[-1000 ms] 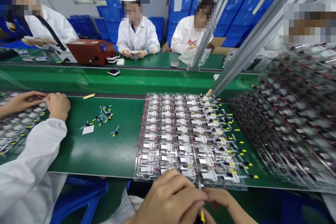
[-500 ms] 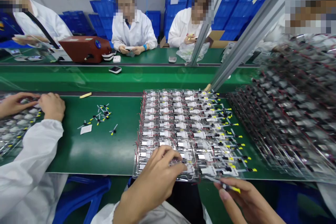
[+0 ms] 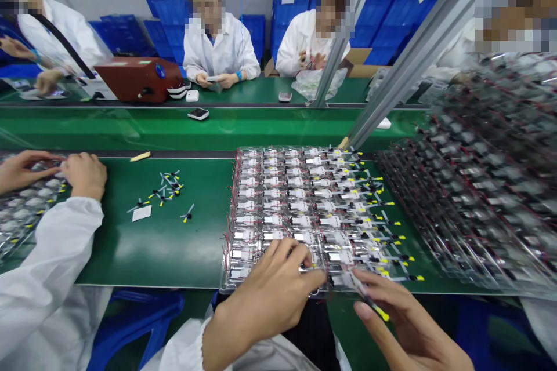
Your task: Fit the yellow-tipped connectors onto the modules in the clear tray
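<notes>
A clear plastic tray (image 3: 300,203) holds rows of small white-and-silver modules with thin red wires. Short grey ribbon cables with black and yellow ends stick out along its right side. My left hand (image 3: 270,290) lies over the tray's front rows, thumb and fingers closed around a small piece mostly hidden from view. Beside the tray's front right corner, my right hand (image 3: 404,324) pinches one ribbon cable (image 3: 369,300) between thumb and forefinger. That cable's yellow end points down and to the right, while its grey end reaches the front row.
Loose ribbon cables (image 3: 169,188) and a white label (image 3: 141,213) lie on the green table (image 3: 174,255). At right rises a stack of filled trays (image 3: 487,185). A co-worker's hands (image 3: 85,174) work at left. A metal post (image 3: 404,64) slants behind the tray.
My left hand has shifted slightly right over the front row. My right hand has brought the ribbon cable up and inward, steepening its tilt. Across the table, a co-worker's hands have moved.
</notes>
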`<action>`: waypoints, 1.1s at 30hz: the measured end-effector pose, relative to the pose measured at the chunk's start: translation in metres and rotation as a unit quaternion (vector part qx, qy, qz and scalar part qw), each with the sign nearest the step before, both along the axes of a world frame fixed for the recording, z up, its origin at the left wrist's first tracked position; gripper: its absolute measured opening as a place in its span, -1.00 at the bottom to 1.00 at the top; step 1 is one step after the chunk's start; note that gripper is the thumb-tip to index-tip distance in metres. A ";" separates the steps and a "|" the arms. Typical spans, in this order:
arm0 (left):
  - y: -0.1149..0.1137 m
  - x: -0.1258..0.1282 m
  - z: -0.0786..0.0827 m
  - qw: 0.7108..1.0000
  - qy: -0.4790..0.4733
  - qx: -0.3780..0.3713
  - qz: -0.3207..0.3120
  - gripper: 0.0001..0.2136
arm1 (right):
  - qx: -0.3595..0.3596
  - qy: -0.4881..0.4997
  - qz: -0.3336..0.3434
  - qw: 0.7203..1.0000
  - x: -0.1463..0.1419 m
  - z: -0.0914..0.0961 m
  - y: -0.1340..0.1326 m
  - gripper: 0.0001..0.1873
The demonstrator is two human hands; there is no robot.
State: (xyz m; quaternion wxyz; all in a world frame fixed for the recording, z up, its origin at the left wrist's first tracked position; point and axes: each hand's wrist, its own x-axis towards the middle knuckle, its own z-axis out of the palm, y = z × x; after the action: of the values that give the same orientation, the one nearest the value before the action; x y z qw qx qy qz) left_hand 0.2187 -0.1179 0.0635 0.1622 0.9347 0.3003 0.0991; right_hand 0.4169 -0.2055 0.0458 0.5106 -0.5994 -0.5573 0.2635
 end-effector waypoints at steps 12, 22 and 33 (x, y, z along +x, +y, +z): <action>0.006 0.002 0.005 1.000 0.009 -0.004 -0.015 -0.80 | -0.027 0.026 -0.024 0.999 -0.003 0.008 0.004 -0.88; 0.000 0.001 -0.007 0.993 -0.087 -0.060 0.044 -0.89 | -0.045 -0.019 0.059 0.997 -0.002 0.006 0.016 -0.92; -0.005 0.000 -0.018 0.982 -0.154 -0.083 0.070 -0.79 | -0.095 -0.105 0.042 0.989 -0.006 -0.006 0.015 -0.79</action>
State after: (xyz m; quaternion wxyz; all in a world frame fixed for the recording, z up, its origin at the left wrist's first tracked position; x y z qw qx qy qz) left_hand 0.2183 -0.1225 0.0460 0.2763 0.8680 0.3441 0.2275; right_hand 0.4110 -0.1904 0.0399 0.3788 -0.6455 -0.6049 0.2720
